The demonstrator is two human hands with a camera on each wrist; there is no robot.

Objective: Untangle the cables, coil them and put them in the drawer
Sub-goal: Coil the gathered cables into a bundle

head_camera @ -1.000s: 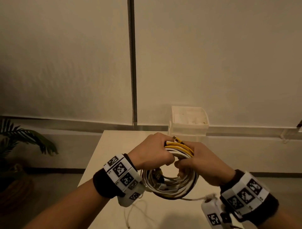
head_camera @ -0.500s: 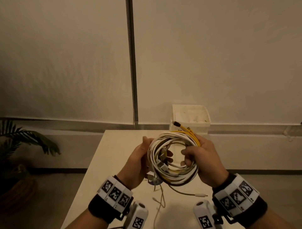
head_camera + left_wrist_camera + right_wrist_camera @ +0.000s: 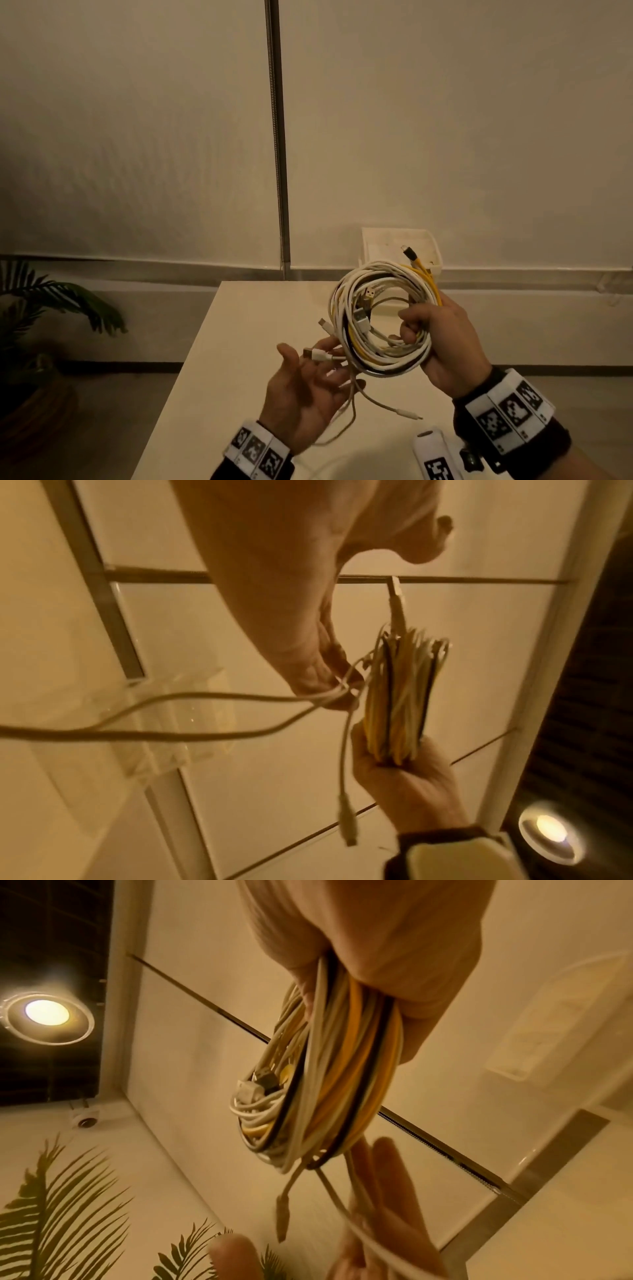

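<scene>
My right hand (image 3: 445,339) grips a round coil of white, yellow and black cables (image 3: 383,365) by its right side and holds it upright above the table. A yellow plug (image 3: 409,254) sticks up from the top of the coil. My left hand (image 3: 301,394) lies palm up just below and left of the coil, fingers straight. Loose white cable ends (image 3: 320,355) trail across those fingers. In the left wrist view the coil (image 3: 400,696) shows edge-on in the right hand (image 3: 404,783). In the right wrist view the coil (image 3: 342,1069) runs through the right hand (image 3: 394,947).
A white open drawer box (image 3: 368,246) stands at the back of the pale table (image 3: 246,342), behind the coil. A thin cable end (image 3: 407,415) hangs down to the table. A potted plant (image 3: 51,301) is on the floor at the left.
My left hand has let go of the coil and dropped down-left, palm up. The right hand alone now holds the coil, raised and turned to face me, with loose ends hanging out.
</scene>
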